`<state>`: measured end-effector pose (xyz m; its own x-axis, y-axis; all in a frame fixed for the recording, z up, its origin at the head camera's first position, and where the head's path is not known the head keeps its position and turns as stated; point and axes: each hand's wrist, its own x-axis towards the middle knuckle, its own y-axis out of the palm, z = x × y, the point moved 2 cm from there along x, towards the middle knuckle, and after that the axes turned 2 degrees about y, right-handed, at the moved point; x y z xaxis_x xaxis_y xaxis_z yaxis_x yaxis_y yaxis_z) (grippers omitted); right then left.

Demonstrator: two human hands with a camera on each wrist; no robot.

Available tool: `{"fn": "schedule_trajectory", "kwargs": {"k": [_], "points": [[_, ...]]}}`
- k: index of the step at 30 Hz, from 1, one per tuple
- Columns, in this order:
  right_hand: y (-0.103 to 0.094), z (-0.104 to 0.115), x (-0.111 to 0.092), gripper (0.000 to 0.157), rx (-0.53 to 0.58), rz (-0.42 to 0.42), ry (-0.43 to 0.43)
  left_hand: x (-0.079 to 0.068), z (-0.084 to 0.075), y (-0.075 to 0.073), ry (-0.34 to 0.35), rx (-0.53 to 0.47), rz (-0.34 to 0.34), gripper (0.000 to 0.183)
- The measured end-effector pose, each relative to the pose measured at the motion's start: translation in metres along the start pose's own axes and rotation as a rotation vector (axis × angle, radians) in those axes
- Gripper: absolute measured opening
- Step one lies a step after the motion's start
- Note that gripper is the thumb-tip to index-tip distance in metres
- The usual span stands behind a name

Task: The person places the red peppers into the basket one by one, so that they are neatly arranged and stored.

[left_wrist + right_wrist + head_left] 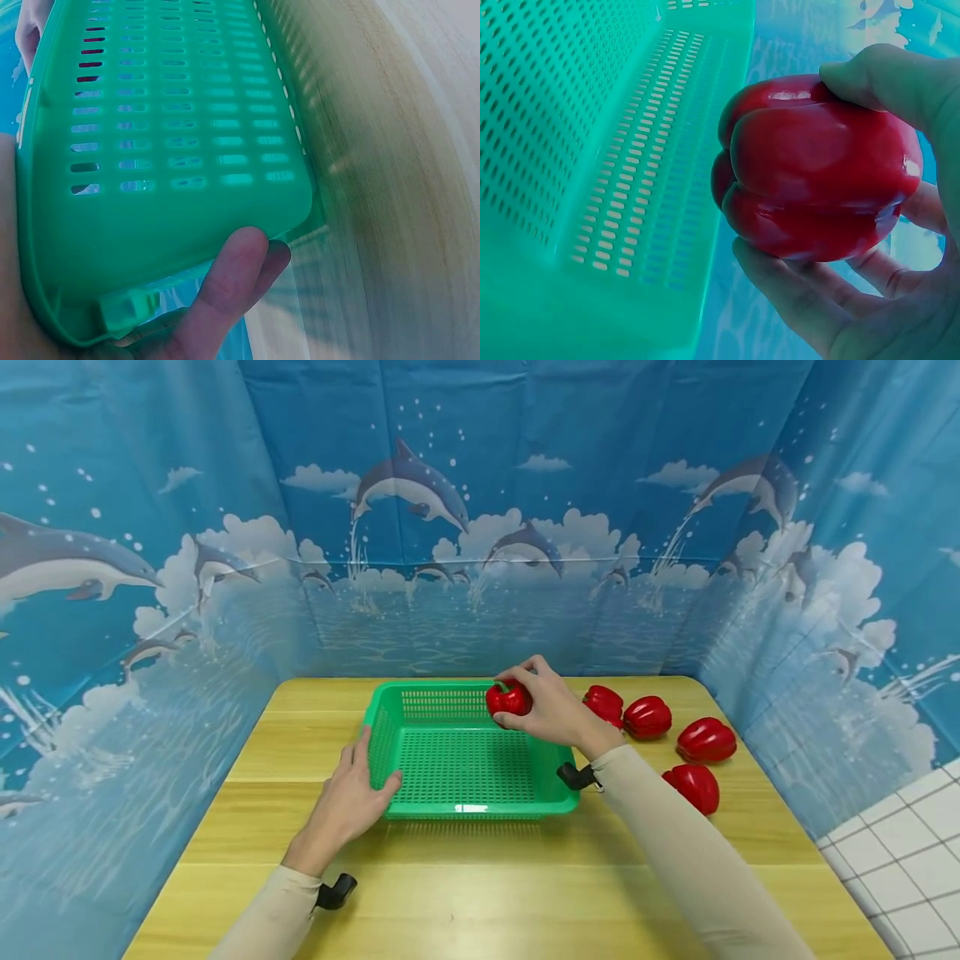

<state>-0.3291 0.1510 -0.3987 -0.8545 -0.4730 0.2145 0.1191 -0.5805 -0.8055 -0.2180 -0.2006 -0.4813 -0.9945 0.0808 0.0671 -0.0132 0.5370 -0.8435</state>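
A green plastic basket [465, 768] with slotted walls stands on the table. My left hand [348, 806] grips its near left corner, the thumb over the rim and the fingers along the outside; in the left wrist view, fingertips [244, 259] lie against the outer wall. Above the basket's far right part, my right hand [553, 706] holds a glossy red bell pepper [504, 699], its green stem toward the left. The right wrist view shows the bell pepper [817, 172] between the thumb on one side and several fingers on the other, beside the slotted basket wall [630, 172].
More red bell peppers lie on the table right of the basket, among them a middle one [648, 717], a far right one [707, 740] and a nearer one [694, 788]. A blue dolphin-print curtain [465, 610] surrounds the wooden table [480, 893] at the back and sides.
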Motion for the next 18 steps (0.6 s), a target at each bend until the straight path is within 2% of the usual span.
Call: {"fn": "schedule_trajectory", "kwargs": {"k": [18], "points": [[0.049, 0.022, 0.052, 0.056, -0.007, 0.110, -0.050, 0.002, -0.003, -0.003, -0.018, -0.010, 0.010, 0.103]]}}
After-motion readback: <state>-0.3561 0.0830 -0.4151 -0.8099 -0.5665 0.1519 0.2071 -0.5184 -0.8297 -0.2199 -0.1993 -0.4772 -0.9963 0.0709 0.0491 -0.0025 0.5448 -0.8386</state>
